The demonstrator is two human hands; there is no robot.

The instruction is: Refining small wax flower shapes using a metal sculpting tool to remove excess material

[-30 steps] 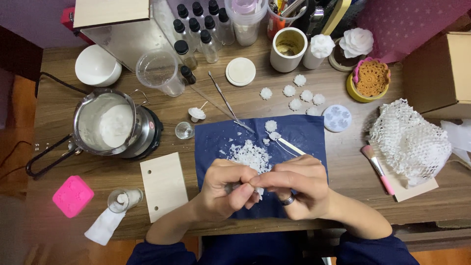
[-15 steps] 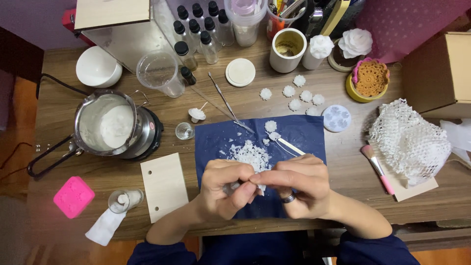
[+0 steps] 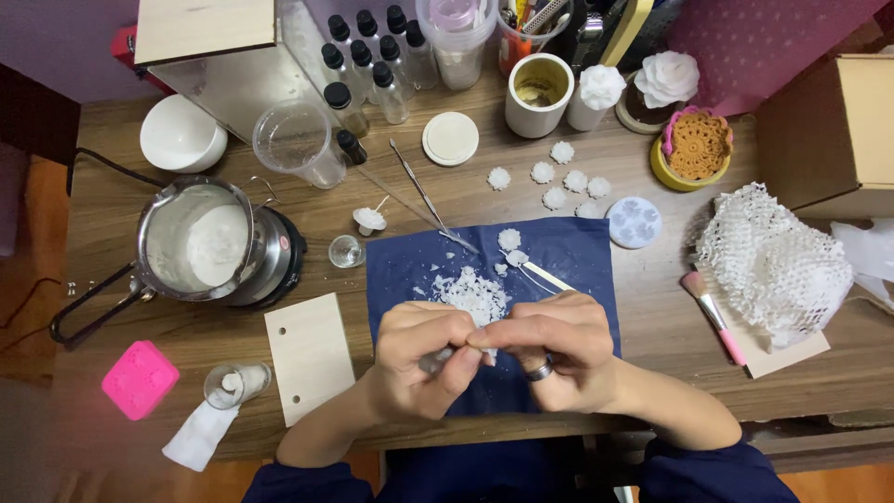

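Note:
My left hand (image 3: pixel 419 359) and my right hand (image 3: pixel 559 349) meet over the near part of a dark blue cloth (image 3: pixel 577 265). Their fingertips pinch a small white wax piece (image 3: pixel 466 346) between them; most of it is hidden by the fingers. A ring sits on a finger of the right hand. Just beyond the hands lies a heap of white wax flakes (image 3: pixel 473 291). Two small white wax flowers (image 3: pixel 509 239) rest on the far part of the cloth beside a thin metal tool (image 3: pixel 545 275).
A metal pot of white wax (image 3: pixel 200 242) stands on a hotplate at the left. Nearby are a pink mould (image 3: pixel 140 379), a wooden card (image 3: pixel 309 356), a small glass (image 3: pixel 236 384), several wax flowers (image 3: pixel 559 177), dropper bottles (image 3: pixel 368 56) and a white mesh wrap (image 3: pixel 773 265).
The hands stay together over the cloth; the fingers have shifted slightly around the small white piece. Nothing else has moved.

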